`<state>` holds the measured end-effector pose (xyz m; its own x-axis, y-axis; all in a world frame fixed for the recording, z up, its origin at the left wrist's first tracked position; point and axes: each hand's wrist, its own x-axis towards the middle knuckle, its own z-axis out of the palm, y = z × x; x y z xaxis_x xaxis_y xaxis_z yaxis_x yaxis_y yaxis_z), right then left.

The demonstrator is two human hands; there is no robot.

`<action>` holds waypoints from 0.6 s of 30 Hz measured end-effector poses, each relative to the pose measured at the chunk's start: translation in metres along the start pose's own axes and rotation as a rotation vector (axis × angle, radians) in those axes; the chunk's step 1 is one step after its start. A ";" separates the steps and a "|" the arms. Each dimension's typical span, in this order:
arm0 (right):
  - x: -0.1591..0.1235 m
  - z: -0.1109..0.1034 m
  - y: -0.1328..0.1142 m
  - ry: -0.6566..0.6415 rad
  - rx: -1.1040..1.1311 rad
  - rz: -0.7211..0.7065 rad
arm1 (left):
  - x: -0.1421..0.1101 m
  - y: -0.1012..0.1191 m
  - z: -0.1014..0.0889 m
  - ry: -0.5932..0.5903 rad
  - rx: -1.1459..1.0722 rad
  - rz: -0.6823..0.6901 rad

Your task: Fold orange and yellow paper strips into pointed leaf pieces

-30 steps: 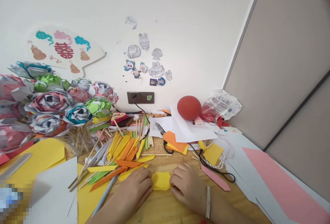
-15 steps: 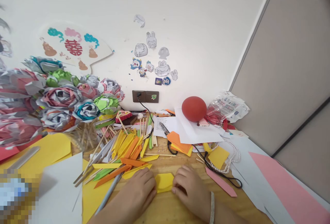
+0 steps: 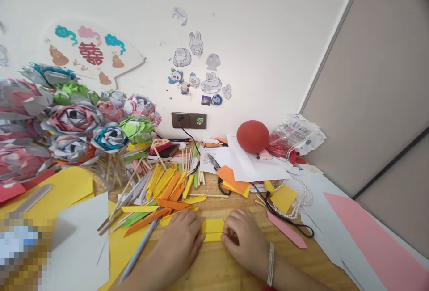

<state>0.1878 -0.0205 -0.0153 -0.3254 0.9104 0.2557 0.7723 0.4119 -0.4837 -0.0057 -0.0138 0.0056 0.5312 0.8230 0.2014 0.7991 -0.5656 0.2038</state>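
A small sheet of yellow paper (image 3: 213, 227) lies on the wooden table between my hands, its near edge folded up in a narrow strip with a crease across it. My left hand (image 3: 183, 237) grips the paper's left end, fingers curled and thumb at the near fold. At the right end, my right hand (image 3: 241, 240) pinches the paper between thumb and curled fingers; a silvery bracelet circles that wrist. The fingertips behind the paper are partly hidden. Just beyond my left hand lies a pile of folded yellow and orange paper strips (image 3: 167, 188).
Paper flowers (image 3: 75, 119) stand at the left. Scissors (image 3: 213, 162), orange paper (image 3: 233, 179) and a red balloon (image 3: 253, 137) lie farther back. A pink strip (image 3: 287, 230), black cord (image 3: 303, 228) and pearl string (image 3: 306, 199) are at the right. White paper (image 3: 78, 242) lies at left.
The near edge of the yellow paper has been folded over into a straight, flatter strip. Both hands still hold its ends, and the view has shifted slightly.
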 end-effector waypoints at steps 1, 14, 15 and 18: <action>0.000 0.000 0.000 0.001 0.002 0.000 | 0.000 0.001 0.000 0.000 0.004 -0.005; 0.000 -0.002 -0.002 -0.013 0.016 0.074 | 0.002 0.006 -0.006 -0.069 0.042 -0.107; 0.000 -0.003 -0.002 -0.014 0.018 0.076 | 0.002 0.006 -0.006 -0.071 0.044 -0.113; 0.000 -0.002 -0.002 -0.007 0.023 0.088 | 0.002 0.006 -0.006 -0.079 0.047 -0.126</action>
<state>0.1877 -0.0216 -0.0124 -0.2605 0.9433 0.2058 0.7851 0.3310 -0.5235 -0.0011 -0.0160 0.0135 0.4453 0.8898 0.1004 0.8720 -0.4564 0.1770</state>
